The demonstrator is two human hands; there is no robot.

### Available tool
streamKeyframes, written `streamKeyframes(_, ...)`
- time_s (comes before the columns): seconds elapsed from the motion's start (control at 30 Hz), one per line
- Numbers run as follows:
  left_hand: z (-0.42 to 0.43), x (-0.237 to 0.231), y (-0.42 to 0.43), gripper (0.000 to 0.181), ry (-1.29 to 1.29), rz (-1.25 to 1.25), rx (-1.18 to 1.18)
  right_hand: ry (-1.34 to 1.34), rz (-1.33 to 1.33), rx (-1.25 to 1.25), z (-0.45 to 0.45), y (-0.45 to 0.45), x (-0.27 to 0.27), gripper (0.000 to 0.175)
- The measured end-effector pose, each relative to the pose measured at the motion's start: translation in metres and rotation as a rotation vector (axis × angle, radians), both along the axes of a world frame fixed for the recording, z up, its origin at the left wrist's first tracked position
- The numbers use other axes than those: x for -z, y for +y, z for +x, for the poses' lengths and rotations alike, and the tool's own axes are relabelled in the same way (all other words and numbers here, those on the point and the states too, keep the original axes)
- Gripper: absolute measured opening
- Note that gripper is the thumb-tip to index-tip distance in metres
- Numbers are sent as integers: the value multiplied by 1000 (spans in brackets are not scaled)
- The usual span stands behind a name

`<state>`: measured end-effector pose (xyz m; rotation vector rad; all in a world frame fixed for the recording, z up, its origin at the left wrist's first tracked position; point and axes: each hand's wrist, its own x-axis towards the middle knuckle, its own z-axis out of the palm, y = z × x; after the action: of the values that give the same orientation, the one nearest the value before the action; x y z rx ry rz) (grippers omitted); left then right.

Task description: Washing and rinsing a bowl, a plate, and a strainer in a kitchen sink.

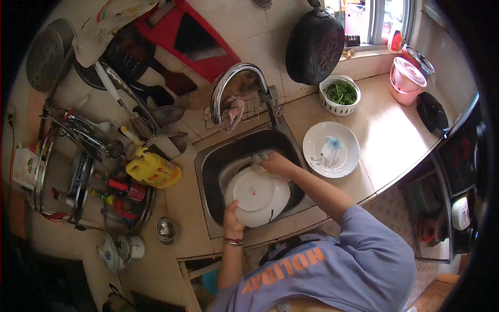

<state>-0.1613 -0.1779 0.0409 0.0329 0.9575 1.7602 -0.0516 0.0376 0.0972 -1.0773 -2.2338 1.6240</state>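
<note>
A white plate (pixel 253 193) is tilted over the sink (pixel 212 202), its underside with the foot ring turned towards me. My left hand (pixel 233 220) grips its near left edge, thumb lying on the underside. At the plate's far rim, my right hand (pixel 275 163) holds a greyish scrubbing pad or cloth (pixel 260 157), partly hidden by the fingers. The chrome faucet (pixel 237 72) arches above the sink's far side; whether water runs is hard to tell. To the right, a second white plate (pixel 331 149) with a blue flower lies face up on the tiled counter.
A white pot of green leaves (pixel 340 95) and a pink bucket (pixel 407 82) stand at the right. Left of the sink are a yellow pump bottle (pixel 154 169), a small metal bowl (pixel 165 230) and a rack of bottles (pixel 128 191). A black pan (pixel 315 46) hangs on the wall.
</note>
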Motion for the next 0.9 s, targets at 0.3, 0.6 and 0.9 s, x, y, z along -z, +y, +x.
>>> streamKeyframes(0.3, 18, -9, 13, 55, 99, 39, 9, 114, 76, -4, 36, -17, -11, 49)
streamKeyframes(0.6, 25, 3, 19, 53, 53, 18, -10, 100, 28, 110, 12, 9, -3, 40)
streamKeyframes(0.9, 28, -30, 16, 35, 574, -198, -141, 355, 14, 370, 4, -38, 33, 33)
